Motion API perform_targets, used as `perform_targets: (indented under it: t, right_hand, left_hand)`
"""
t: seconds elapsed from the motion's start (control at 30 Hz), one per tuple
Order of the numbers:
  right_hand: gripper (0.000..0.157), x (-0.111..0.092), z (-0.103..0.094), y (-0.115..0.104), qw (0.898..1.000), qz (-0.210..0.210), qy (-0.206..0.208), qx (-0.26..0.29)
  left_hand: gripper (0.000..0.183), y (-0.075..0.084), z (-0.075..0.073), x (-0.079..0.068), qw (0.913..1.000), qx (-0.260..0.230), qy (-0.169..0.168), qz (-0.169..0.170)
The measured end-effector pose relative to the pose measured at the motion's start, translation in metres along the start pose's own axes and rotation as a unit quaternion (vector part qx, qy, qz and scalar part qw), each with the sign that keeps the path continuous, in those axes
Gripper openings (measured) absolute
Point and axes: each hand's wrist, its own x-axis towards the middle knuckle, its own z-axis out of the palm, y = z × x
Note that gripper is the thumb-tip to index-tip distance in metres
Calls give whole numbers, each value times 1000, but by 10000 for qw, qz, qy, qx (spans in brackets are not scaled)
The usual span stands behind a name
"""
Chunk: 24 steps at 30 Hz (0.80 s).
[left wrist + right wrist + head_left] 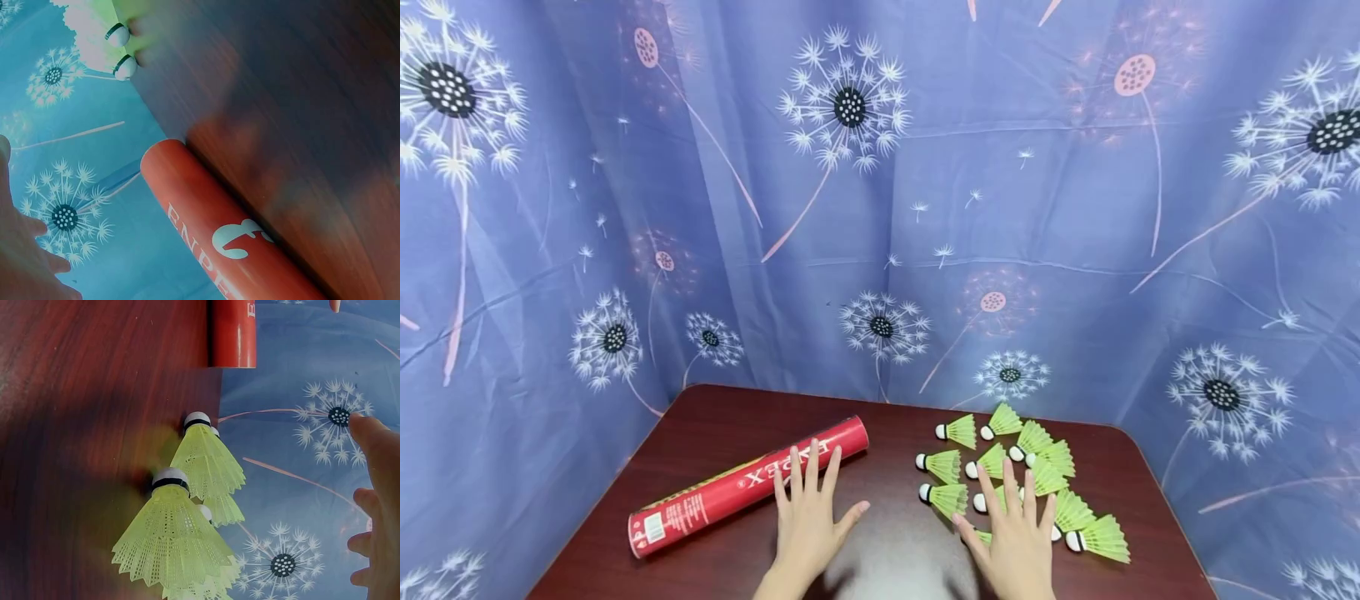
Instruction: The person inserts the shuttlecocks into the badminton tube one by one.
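My left hand (pixel 807 521) is spread out, fingers straight, beside the red tube (pixel 737 492) with white lettering; its fingertips overlap the tube in the head view, and whether they touch it I cannot tell. Over the near edge of a group of yellow-green shuttlecocks (pixel 1101 537) is my right hand (pixel 1015 533), also spread and holding nothing. Several shuttlecocks with white, black-banded heads lie on their sides, some partly hidden behind that hand. The right wrist view shows a shuttlecock (pixel 172 534) close up, with the right hand (pixel 381 500) at the edge.
Both the tube and the shuttlecocks lie on a dark reddish-brown table (pixel 722 408) with rounded far corners. A blue curtain (pixel 820 217) printed with dandelions hangs behind the table and along its sides.
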Motion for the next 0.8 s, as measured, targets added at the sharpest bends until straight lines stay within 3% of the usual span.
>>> perform_targets:
  t: [0.17, 0.5, 0.8]
  right_hand:
    - [81, 2, 1, 4, 9997, -178, 170, -7]
    - [81, 8, -5, 10, 9997, -215, 18, -88]
    - [82, 11, -11, 28, 9995, -260, -173, -76]
  left_hand:
    - [89, -2, -3, 4, 10000, -15, -30, 87]
    - [88, -16, -12, 16, 9989, 75, -394, 233]
    - [87, -45, -13, 25, 9952, 474, -389, 765]
